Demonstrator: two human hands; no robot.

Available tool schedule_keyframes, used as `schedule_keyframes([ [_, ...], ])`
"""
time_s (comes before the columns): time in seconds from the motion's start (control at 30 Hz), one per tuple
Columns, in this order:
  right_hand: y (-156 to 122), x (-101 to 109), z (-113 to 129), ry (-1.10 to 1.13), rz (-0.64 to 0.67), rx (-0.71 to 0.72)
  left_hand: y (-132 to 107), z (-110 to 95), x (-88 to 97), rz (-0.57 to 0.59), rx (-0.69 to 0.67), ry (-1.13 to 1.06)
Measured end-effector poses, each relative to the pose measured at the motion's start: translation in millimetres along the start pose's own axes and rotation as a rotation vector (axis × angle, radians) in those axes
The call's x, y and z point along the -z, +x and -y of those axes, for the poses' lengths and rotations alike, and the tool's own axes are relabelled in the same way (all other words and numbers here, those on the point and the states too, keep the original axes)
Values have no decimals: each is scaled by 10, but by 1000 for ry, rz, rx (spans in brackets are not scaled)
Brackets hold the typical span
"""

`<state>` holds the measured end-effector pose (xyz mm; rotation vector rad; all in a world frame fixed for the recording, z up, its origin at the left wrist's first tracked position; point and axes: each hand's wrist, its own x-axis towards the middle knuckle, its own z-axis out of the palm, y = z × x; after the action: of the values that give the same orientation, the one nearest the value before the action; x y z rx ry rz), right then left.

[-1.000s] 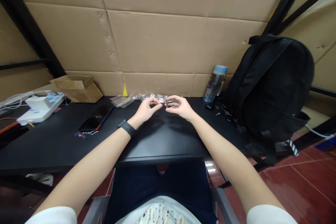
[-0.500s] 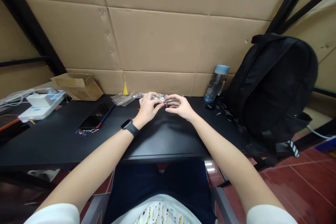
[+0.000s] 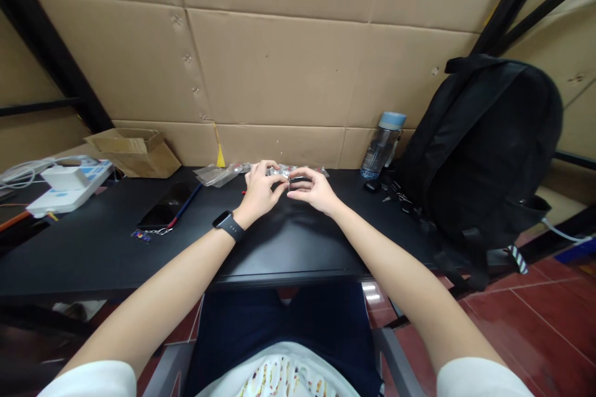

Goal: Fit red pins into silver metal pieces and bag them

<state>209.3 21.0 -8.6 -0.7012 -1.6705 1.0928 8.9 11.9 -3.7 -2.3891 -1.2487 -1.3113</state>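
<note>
Above the black table my left hand [image 3: 262, 188] and my right hand [image 3: 315, 191] meet, fingertips nearly touching. Between them is a thin, small piece [image 3: 288, 185], too small to name. The left thumb and index finger are pinched toward it, and the right fingers curl round its other side. Behind the hands lie clear plastic bags [image 3: 223, 173] with small silvery and red bits in them. A little red bit shows beside my left hand, mostly hidden. A dark smartwatch [image 3: 228, 223] is on the left wrist.
To the left lie a phone [image 3: 170, 205], a blue-and-red pen [image 3: 186, 203], a power strip [image 3: 69, 189] and a paper bag [image 3: 139, 152]. On the right stand a water bottle [image 3: 382, 146] and a black backpack [image 3: 488, 167], with keys [image 3: 395, 192] before them. A cardboard wall [image 3: 279, 74] closes the back.
Both hands stay together with fingers pinched at the small piece; the red bit seen between the fingertips earlier is now hidden. The whole view has shifted slightly.
</note>
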Motion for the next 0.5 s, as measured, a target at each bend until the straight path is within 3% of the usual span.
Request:
schedule_keyframes([
  [0.5, 14, -62, -116, -3, -5, 73, 0, 13, -16, 50, -32, 72],
])
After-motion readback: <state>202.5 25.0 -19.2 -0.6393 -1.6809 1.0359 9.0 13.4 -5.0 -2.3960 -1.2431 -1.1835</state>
